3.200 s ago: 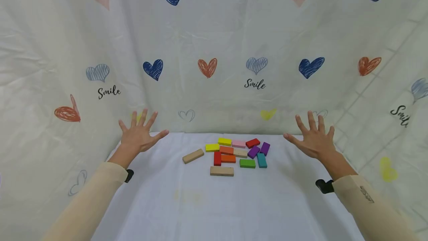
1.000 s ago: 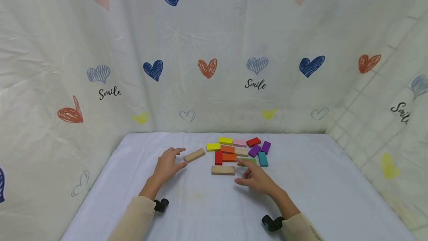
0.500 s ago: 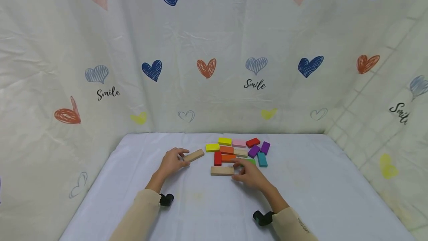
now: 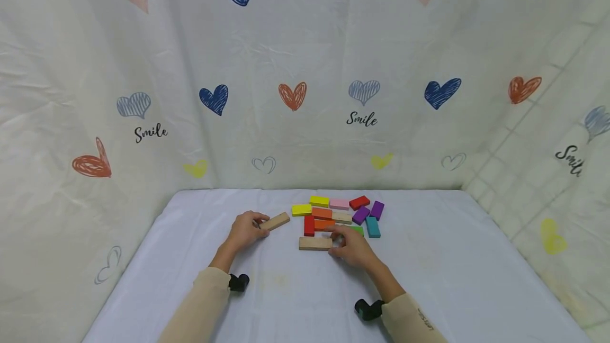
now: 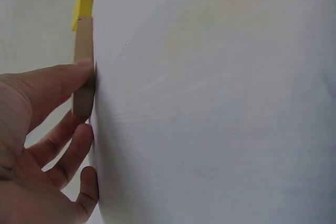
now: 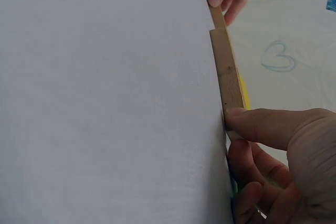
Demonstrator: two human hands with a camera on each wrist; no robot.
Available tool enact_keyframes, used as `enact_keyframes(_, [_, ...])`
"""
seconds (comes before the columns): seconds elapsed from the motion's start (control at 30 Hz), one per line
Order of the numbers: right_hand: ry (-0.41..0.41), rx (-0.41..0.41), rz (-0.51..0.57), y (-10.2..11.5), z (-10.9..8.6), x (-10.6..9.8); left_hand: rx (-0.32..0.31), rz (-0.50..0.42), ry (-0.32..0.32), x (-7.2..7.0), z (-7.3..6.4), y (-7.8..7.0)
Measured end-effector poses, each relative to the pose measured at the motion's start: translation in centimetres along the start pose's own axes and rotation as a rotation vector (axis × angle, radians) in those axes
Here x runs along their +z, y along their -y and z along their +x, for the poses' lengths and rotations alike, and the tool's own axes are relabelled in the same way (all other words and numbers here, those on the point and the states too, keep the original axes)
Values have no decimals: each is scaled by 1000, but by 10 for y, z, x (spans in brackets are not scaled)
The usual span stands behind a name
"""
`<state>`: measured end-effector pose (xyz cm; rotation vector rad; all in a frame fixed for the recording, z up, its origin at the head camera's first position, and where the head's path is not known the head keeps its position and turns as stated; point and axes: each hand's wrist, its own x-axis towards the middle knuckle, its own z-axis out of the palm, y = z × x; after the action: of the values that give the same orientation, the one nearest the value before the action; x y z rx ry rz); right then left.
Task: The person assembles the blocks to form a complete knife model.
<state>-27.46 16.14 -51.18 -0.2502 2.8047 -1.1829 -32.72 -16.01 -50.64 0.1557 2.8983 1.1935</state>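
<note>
Near the left of the block group, my left hand [image 4: 245, 231] pinches the near end of a plain wooden block [image 4: 276, 221] that lies at a slant on the white cloth. In the left wrist view the thumb is on one face of that wooden block [image 5: 84, 90] and a finger is behind it. My right hand [image 4: 353, 247] pinches the right end of a second plain wooden block [image 4: 314, 243], which lies crosswise in front of the coloured blocks. The right wrist view shows the thumb on this wooden block [image 6: 227, 72], with fingers curled on its other side.
Behind lie several coloured blocks: red [image 4: 309, 225], orange [image 4: 322, 214], yellow [image 4: 302, 210], pink [image 4: 339, 204], purple [image 4: 361, 215] and teal [image 4: 373, 227]. A green block [image 4: 357, 231] is partly hidden by my right hand. A heart-printed curtain [image 4: 295, 131] hangs at the table's back edge.
Both hands came down from a raised, spread pose to the table. Over the last second each closed in on the end of a plain wooden block and took hold of it.
</note>
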Motion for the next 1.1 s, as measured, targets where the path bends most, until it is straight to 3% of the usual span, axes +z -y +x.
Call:
enact_keyframes(0.33, [45, -18, 6, 0, 3, -3, 21, -38, 56, -8, 0, 6])
enact_keyframes(0.5, [72, -35, -3, -1, 3, -5, 23, -15, 84, -12, -3, 6])
enact_keyframes(1.1, [69, -29, -18, 2, -1, -5, 96, -19, 152, -17, -30, 5])
